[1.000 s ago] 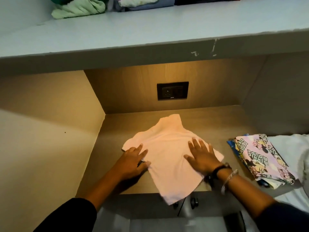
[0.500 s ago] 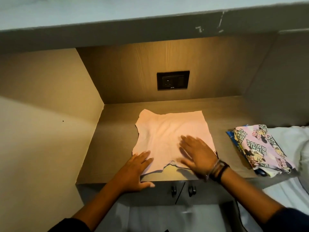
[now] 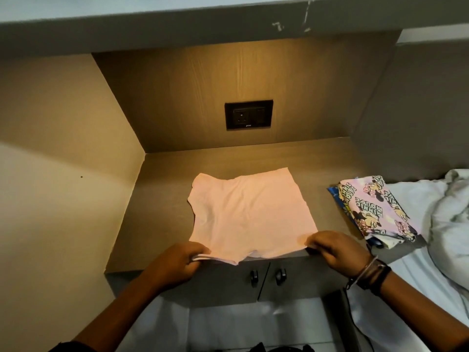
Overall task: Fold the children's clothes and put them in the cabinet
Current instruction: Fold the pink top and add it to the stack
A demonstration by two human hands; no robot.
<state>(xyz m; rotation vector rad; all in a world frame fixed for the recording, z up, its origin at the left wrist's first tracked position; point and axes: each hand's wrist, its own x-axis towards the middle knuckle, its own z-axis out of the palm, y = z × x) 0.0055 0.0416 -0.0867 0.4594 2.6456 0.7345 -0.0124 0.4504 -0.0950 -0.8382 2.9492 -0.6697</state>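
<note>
A pale pink child's shirt [image 3: 247, 214] lies flat on the wooden cabinet top [image 3: 162, 199], folded into a rough square, one sleeve poking out at its far left. My left hand [image 3: 177, 262] pinches the shirt's near left corner at the counter's front edge. Gripping the near right corner is my right hand [image 3: 335, 248], with bracelets and a dark band on its wrist. To the right, a folded cartoon-print garment [image 3: 375, 212] rests on top of a blue one.
Two cabinet doors with dark knobs [image 3: 266, 276] sit just below the counter edge. A black wall socket [image 3: 248, 114] is on the back panel. A grey shelf [image 3: 203, 24] overhangs above. White crumpled bedding [image 3: 449, 224] lies at the far right.
Both hands went from pressing flat on the shirt to pinching its near corners at the counter edge. The shirt went from spread out to a squarer fold, and the view tilted down.
</note>
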